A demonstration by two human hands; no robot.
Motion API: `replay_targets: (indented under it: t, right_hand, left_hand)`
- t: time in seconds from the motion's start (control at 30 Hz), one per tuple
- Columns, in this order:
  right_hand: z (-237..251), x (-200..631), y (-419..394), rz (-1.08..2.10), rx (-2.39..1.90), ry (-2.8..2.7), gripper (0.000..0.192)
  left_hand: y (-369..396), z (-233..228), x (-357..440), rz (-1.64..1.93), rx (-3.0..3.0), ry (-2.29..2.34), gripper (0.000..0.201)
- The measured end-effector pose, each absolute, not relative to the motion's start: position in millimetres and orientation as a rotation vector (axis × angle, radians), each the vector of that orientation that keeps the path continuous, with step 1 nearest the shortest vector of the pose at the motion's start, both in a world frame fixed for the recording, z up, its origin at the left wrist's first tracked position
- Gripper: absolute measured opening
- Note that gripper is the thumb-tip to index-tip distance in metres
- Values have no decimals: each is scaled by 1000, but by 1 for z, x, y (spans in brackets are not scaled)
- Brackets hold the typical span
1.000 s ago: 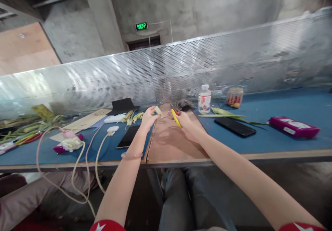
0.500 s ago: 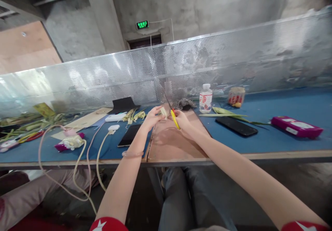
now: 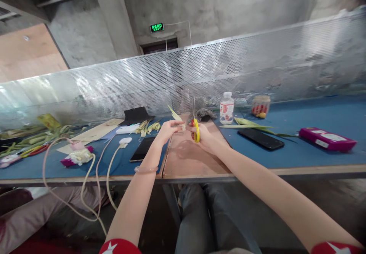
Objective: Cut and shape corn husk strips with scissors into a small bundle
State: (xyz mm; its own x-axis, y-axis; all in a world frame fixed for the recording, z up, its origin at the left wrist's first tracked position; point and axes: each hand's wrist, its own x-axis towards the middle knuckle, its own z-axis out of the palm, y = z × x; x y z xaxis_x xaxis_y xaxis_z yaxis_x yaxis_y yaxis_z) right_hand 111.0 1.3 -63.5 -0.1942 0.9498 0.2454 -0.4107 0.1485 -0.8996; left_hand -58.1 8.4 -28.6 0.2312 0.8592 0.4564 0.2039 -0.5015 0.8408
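Left hand (image 3: 168,129) closed in a pinch on a pale leaf strip (image 3: 175,114), held above the brown board (image 3: 188,158). The strip's long axis runs up and leftward from the fingertips. Right hand (image 3: 206,136) is closed through the yellow handles of the scissors (image 3: 195,125); blades point straight up, and whether they are parted cannot be told. The scissors stand just right of the strip's held end, hands nearly touching. A phone (image 3: 142,149) lies left of the board on the blue surface (image 3: 314,158).

We see a blue bench (image 3: 314,117) bearing a brown board (image 3: 188,158), two phones (image 3: 260,138) (image 3: 142,149), a bottle (image 3: 227,108) and a pink pack (image 3: 327,139) at right.
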Motion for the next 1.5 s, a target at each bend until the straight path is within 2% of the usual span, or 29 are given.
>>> replay_targets:
  t: [0.6,1.23,1.5]
  right_hand:
    - [-66,107,4,1511,-471,-1109,22]
    - [-54,108,-14,1445,-566,-1168,24]
    - [-54,106,-19,1414,-673,-1361,26]
  left_hand:
    - [8,-27,-56,1279,1736,899,39]
    - [6,-27,-56,1237,1740,924,42]
    - [16,-27,-60,1491,1626,960,44]
